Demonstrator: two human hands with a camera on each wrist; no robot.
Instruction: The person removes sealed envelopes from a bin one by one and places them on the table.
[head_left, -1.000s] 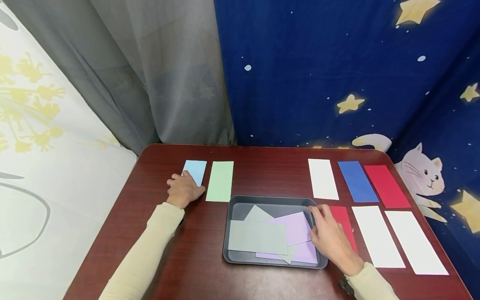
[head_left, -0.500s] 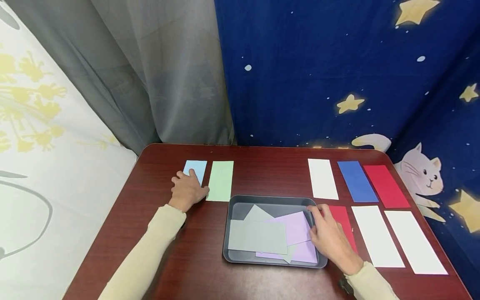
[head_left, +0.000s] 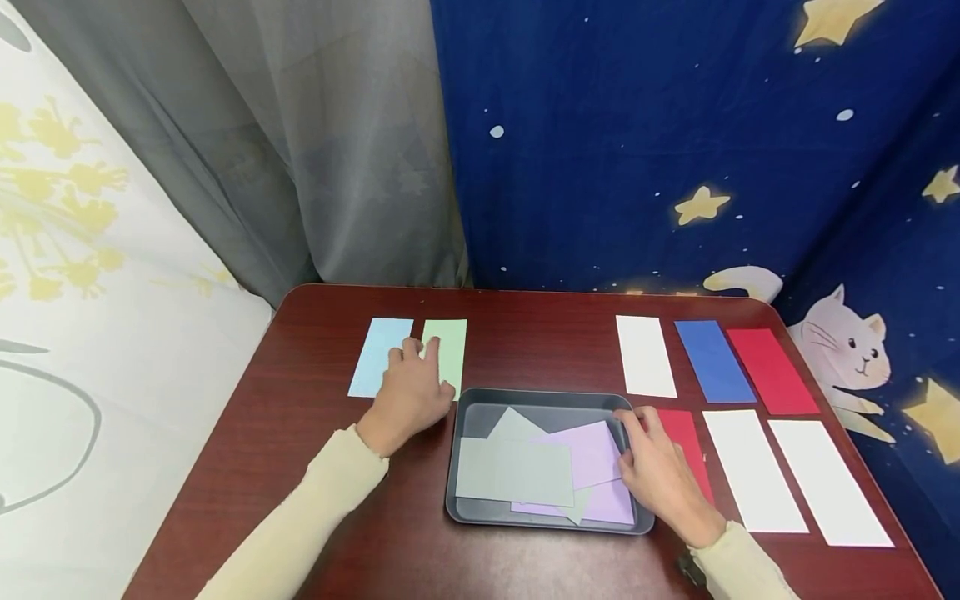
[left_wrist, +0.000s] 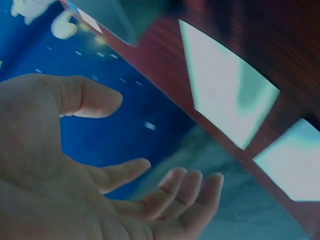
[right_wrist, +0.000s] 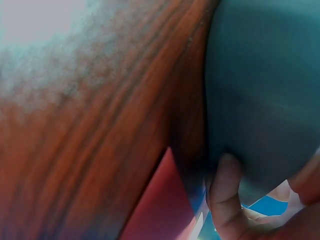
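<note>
My left hand is over the table between a light blue card and a light green card, covering part of the green one. In the left wrist view its fingers are spread, nothing held, with the green card lying beyond them. My right hand grips the right rim of a dark grey tray; the right wrist view has a finger curled at the tray's wall. Inside the tray lie overlapping paper cards: a grey-green card on top, purple cards beneath.
Right of the tray lie a partly hidden red card and two white cards. Behind them are another white card, a blue card and a second red card. Curtains hang beyond the table's far edge.
My left hand has moved right from the light blue card toward the light green one, uncovering the blue card. The right hand and tray have stayed in place.
</note>
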